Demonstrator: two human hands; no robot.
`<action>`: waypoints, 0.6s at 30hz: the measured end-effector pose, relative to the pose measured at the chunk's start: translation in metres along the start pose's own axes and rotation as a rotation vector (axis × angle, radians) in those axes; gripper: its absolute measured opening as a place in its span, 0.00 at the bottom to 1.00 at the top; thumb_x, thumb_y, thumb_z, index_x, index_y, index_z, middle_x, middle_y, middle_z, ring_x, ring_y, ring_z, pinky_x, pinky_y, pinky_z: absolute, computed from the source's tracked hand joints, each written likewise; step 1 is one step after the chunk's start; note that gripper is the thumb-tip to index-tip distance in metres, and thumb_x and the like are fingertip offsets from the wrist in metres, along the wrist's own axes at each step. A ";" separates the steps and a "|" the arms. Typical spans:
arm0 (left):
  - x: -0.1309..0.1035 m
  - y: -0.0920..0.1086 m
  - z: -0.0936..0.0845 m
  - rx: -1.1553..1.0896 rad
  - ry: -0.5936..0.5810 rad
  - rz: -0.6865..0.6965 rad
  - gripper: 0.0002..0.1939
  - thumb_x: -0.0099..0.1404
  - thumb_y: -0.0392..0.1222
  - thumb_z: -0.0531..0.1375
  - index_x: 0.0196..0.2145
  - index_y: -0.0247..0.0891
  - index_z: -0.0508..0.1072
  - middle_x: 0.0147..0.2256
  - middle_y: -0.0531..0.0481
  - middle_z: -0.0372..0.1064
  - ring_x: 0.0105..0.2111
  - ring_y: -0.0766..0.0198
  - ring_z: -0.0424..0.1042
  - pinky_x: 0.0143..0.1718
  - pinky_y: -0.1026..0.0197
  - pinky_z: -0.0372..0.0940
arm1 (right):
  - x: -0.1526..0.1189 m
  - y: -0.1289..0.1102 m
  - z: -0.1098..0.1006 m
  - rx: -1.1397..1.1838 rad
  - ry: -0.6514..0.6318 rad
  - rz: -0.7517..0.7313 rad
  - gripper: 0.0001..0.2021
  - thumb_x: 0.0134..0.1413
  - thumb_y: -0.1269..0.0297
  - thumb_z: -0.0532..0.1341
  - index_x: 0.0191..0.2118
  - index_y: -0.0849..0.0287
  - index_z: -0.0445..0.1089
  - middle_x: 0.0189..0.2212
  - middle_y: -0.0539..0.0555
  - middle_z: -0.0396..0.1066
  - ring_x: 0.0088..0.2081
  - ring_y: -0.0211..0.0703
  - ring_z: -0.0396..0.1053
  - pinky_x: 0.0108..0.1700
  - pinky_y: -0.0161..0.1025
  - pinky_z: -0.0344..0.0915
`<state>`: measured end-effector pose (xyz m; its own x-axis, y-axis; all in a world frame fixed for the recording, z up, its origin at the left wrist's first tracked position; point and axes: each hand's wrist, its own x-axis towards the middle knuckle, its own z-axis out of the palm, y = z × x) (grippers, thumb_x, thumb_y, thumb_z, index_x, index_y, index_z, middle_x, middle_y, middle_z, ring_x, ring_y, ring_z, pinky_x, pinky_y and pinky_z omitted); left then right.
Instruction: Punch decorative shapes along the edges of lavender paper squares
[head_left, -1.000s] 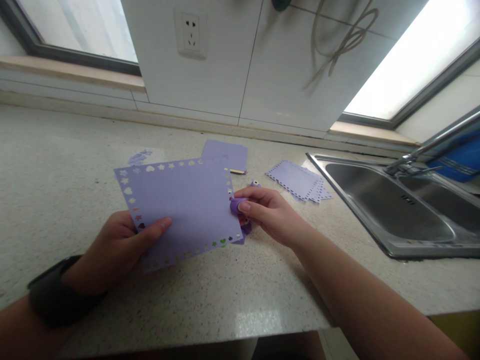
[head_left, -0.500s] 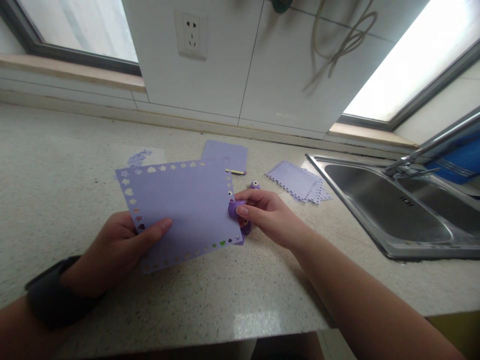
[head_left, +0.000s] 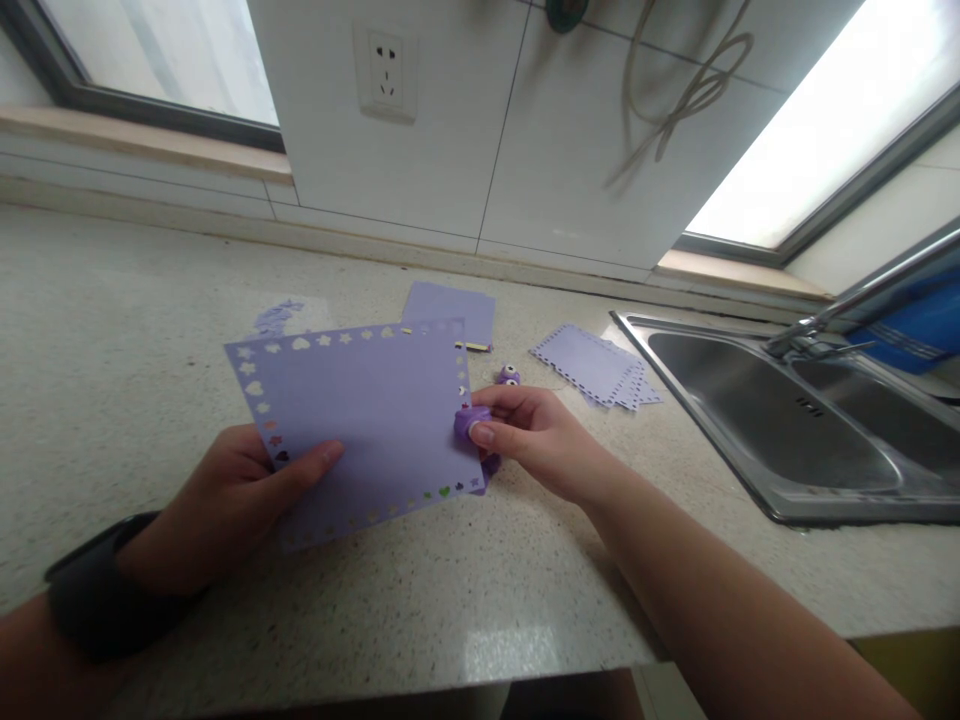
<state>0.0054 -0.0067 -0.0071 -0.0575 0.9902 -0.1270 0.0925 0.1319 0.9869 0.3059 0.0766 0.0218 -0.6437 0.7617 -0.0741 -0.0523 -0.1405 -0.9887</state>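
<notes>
Purple sheet: all edges bear holes
Left hand: gripping sheet
Right hand: grasping punch
Rear sheets: seemingly uncut

Left hand: most fingers hidden behind purple sheet. Sink cut off at right. Purple pile blurred, perhaps scraps.

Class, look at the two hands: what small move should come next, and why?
The right hand should probably squeeze the purple punch while the left hand steadies the purple sheet. The punch sits at the sheet's right edge, the right thumb rests on it, and cut-out shapes show along that edge above and below it.
</notes>
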 end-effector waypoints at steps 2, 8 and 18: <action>0.001 -0.001 0.000 -0.002 -0.002 0.000 0.09 0.62 0.50 0.71 0.37 0.44 0.86 0.33 0.50 0.84 0.32 0.58 0.80 0.32 0.62 0.76 | 0.000 -0.001 0.000 0.003 -0.018 0.004 0.14 0.56 0.57 0.75 0.44 0.58 0.81 0.34 0.53 0.80 0.30 0.36 0.77 0.31 0.33 0.76; 0.000 0.000 0.002 -0.040 -0.012 -0.001 0.10 0.60 0.50 0.72 0.37 0.44 0.86 0.34 0.49 0.84 0.35 0.55 0.82 0.36 0.60 0.77 | -0.003 -0.002 -0.002 0.007 -0.051 -0.004 0.12 0.56 0.59 0.75 0.43 0.58 0.81 0.35 0.53 0.80 0.31 0.36 0.77 0.32 0.32 0.77; -0.001 -0.001 0.000 -0.009 -0.037 -0.018 0.12 0.62 0.51 0.71 0.38 0.43 0.86 0.34 0.48 0.84 0.32 0.57 0.81 0.32 0.61 0.76 | -0.002 -0.007 0.001 0.021 -0.052 -0.014 0.11 0.53 0.61 0.77 0.39 0.59 0.82 0.30 0.51 0.79 0.29 0.33 0.75 0.32 0.30 0.76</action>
<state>0.0051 -0.0076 -0.0080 -0.0219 0.9887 -0.1480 0.0831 0.1493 0.9853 0.3071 0.0751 0.0285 -0.6816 0.7298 -0.0525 -0.0779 -0.1437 -0.9866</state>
